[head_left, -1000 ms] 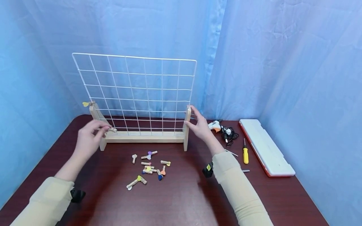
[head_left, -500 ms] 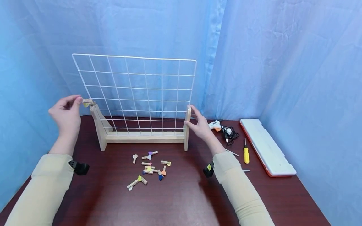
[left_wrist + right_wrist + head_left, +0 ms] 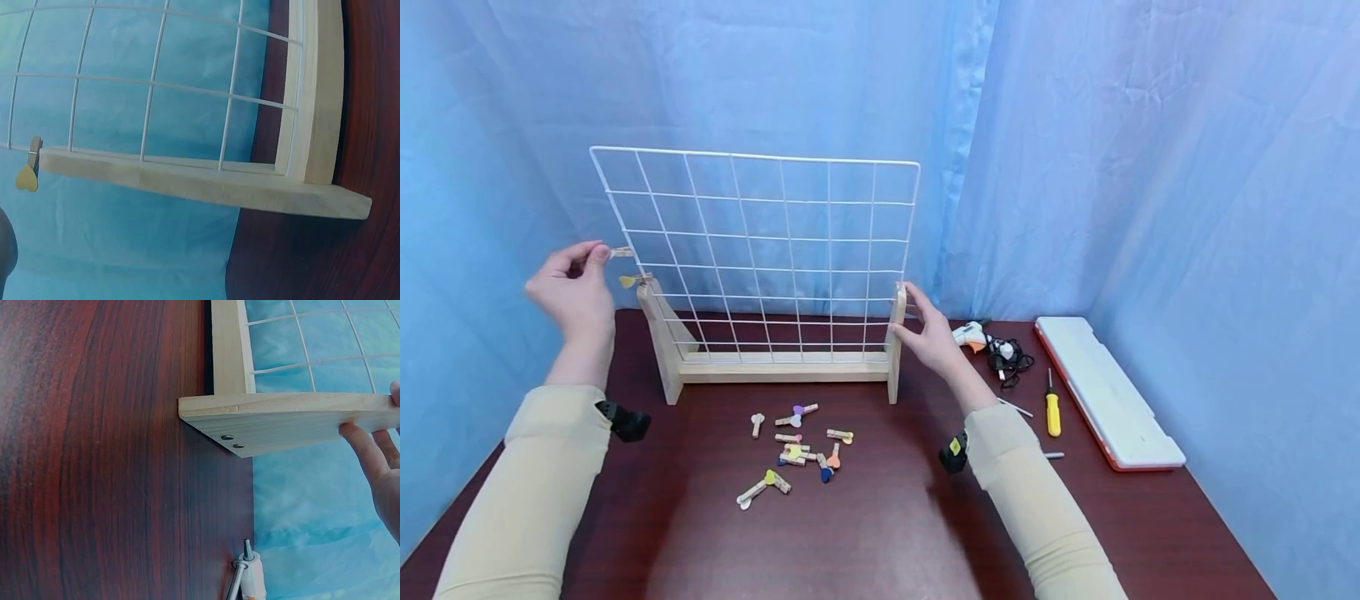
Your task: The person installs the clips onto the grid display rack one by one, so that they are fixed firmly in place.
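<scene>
My left hand [image 3: 574, 287] pinches a small wooden clothespin [image 3: 622, 252] at the left edge of the white wire grid [image 3: 762, 200]. Just below it, a clothespin with a yellow heart [image 3: 627, 282] is clipped where the grid meets the wooden stand [image 3: 782, 367]. That yellow-heart clothespin [image 3: 27, 178] also shows in the left wrist view, where the hand itself is mostly out of frame. My right hand [image 3: 931, 335] holds the stand's right upright near its top. In the right wrist view, the thumb [image 3: 359, 445] touches the upright's outer face.
Several heart-topped clothespins [image 3: 793, 451] lie scattered on the dark red table [image 3: 820, 542] before the stand. To the right are a glue gun [image 3: 970, 335] with a black cable, a yellow screwdriver [image 3: 1053, 415] and a long white case [image 3: 1105, 396]. Blue curtains surround the table.
My left hand has moved up and left from the stand's lower left, carrying the clothespin to the grid's left edge above the yellow-heart one. The right hand stays in place.
</scene>
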{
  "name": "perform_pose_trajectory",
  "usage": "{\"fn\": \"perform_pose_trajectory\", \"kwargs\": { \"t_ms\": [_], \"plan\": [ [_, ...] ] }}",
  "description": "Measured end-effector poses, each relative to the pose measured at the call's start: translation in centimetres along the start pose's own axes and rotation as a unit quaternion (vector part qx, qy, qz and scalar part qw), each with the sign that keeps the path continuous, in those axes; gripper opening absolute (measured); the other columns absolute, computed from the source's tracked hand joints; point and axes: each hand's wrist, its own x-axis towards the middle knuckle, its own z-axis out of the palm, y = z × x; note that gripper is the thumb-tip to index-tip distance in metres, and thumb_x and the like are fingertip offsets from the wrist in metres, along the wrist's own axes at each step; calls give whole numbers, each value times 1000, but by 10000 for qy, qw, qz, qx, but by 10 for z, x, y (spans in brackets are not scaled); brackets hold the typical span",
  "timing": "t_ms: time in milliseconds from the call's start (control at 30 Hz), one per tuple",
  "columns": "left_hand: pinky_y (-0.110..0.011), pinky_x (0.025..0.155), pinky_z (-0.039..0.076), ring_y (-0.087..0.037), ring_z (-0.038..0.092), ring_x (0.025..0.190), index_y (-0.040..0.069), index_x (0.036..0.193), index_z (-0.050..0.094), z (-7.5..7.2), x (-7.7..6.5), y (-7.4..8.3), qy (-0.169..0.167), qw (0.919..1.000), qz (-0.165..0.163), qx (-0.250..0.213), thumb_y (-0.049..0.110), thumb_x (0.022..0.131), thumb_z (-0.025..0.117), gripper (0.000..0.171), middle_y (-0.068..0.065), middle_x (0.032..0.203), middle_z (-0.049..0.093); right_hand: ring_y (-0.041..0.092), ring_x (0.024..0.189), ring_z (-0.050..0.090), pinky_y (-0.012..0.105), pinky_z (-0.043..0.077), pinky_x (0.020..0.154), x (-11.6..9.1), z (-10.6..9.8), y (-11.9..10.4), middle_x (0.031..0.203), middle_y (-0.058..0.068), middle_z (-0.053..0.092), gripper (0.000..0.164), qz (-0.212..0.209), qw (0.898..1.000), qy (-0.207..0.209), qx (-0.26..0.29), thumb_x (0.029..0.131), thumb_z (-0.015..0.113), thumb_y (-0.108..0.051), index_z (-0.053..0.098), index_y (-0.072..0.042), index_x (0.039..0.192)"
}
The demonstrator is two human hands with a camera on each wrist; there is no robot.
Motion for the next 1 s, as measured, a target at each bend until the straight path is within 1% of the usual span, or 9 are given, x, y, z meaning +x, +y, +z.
{"fn": "perform_pose_trajectory", "kwargs": {
  "t_ms": [67, 167, 400, 567, 700, 800, 867, 933, 1000],
  "plan": [
    [-17, 60, 37, -4, 49, 60, 7, 77, 73, 3, 1, -4, 18, 10000, 16, 16, 25, 65, 76, 22, 7, 69, 64, 31, 122, 39, 46, 31, 100, 1, 0, 0, 138, 13, 37, 67, 3, 10000, -4, -3, 83, 61, -11, 26, -12, 140],
    [-17, 60, 37, -4, 49, 61, 10, 77, 74, 7, 2, -10, 14, 10000, -18, 66, 26, 65, 75, 19, 7, 70, 63, 28, 121, 40, 43, 33, 99, 4, 1, 14, 137, 8, 39, 67, -87, 10000, 34, 24, 83, 63, -15, 27, -20, 139],
    [-18, 60, 37, -5, 51, 62, 12, 78, 73, 7, -6, -5, -153, 9999, -66, 5, 22, 70, 73, 13, 6, 73, 66, 24, 122, 40, 41, 32, 101, 6, 2, 20, 138, 5, 38, 68, 0, 10000, 46, -60, 83, 63, -18, 26, -24, 139],
    [-16, 63, 38, -3, 52, 74, 16, 88, 72, -1, -10, -5, -368, 9983, 27, 460, 27, 72, 71, 20, 8, 85, 65, 25, 123, 40, 41, 33, 100, 5, 1, 17, 138, 7, 37, 68, 53, 10000, -4, -71, 83, 62, -17, 25, -21, 140],
    [-16, 66, 36, -4, 47, 89, 20, 98, 70, -6, -15, -10, -508, 9933, 449, 937, 29, 71, 72, 28, 15, 96, 55, 30, 123, 38, 46, 31, 100, 1, -1, 2, 137, 13, 38, 67, 70, 9999, -33, 76, 83, 61, -10, 26, -14, 140],
    [-16, 65, 36, -2, 47, 87, 17, 98, 70, -8, -25, -13, -732, 9841, 1080, 1209, 26, 71, 74, 28, 17, 91, 52, 34, 121, 39, 49, 30, 99, -2, -2, -10, 133, 18, 41, 65, -13, 9998, -31, 202, 83, 61, -4, 27, -8, 139],
    [-15, 63, 35, 0, 47, 82, 15, 97, 70, -8, -38, -15, -1079, 9749, 1407, 1345, 23, 71, 75, 28, 12, 85, 54, 34, 121, 39, 49, 30, 99, -3, -3, -12, 130, 19, 44, 64, -104, 9998, -32, 192, 83, 60, -3, 28, -7, 138],
    [-14, 61, 35, -1, 47, 77, 11, 97, 70, -9, -54, -19, -1595, 9611, 1640, 1549, 20, 70, 75, 28, 3, 82, 57, 34, 120, 39, 48, 29, 101, -3, -3, -12, 128, 21, 47, 63, -156, 9996, -30, 230, 83, 60, -3, 28, -7, 138],
    [-14, 59, 35, -5, 48, 75, 10, 98, 69, -10, -72, -26, -2184, 9436, 1746, 1772, 18, 70, 76, 30, -4, 81, 59, 33, 120, 40, 47, 29, 101, -1, -2, -8, 126, 21, 48, 63, -187, 9995, -19, 253, 83, 60, -4, 29, -9, 138]
  ]
}}
